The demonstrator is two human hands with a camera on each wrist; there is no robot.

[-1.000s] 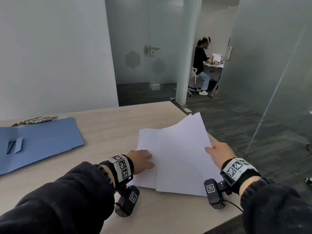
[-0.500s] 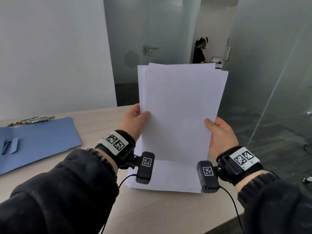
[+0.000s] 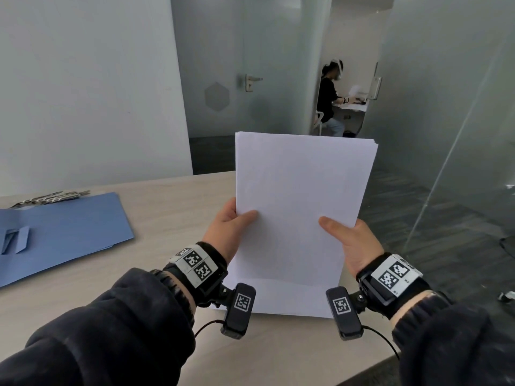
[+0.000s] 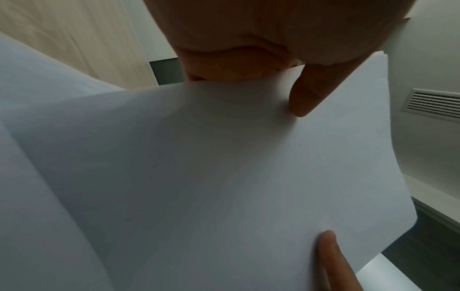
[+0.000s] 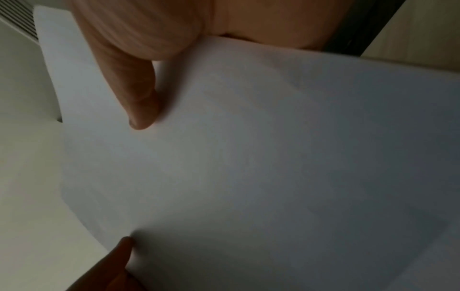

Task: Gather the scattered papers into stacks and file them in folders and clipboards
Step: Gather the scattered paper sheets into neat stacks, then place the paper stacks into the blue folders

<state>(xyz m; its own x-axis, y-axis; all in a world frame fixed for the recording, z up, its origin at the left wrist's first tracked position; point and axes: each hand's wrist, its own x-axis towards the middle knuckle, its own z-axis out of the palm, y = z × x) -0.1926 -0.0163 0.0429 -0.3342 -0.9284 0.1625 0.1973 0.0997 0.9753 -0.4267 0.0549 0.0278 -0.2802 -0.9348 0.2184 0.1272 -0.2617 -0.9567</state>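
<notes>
Nearest: more white paper (image 3: 292, 299) lying flat on the pale wood-grain bench (image 3: 167, 204), near edge, at 6 o'clock under the wrists. Can't tell how many sheets are in it.

Above that, left hand (image 3: 231, 229) and right hand (image 3: 354, 243) each pinch a side edge of the upright stack of blank white paper sheets (image 3: 303, 196). Thumbs on the near face, fingers behind, both hands closed on the stack. Wrist views confirm: left thumb (image 4: 308, 92) and right thumb (image 5: 139, 98) pressed flat on the sheet. Stack stands on end, centre frame at 12 o'clock from the wrists, bottom edge at or just above the flat paper; contact not visible.

Top edge shows slight fanning at the 1 o'clock corner, so my read is the step in hand is jogging the stack square.

To do it well:
- loosen the pinch so the sheets can slip, tap the bottom edge on the bench
- keep the stack vertical, not leaning
- turn it onto a long side and tap again
- don't squeeze mid-stack; it bows, as the left wrist view shows

Farther out at 10 o'clock: open blue card folder (image 3: 61, 229) flat on the bench, well apart from the hands, likely destination. Behind it at the far edge, metal clips (image 3: 53, 196), probably clipboards, too small to confirm.
</notes>
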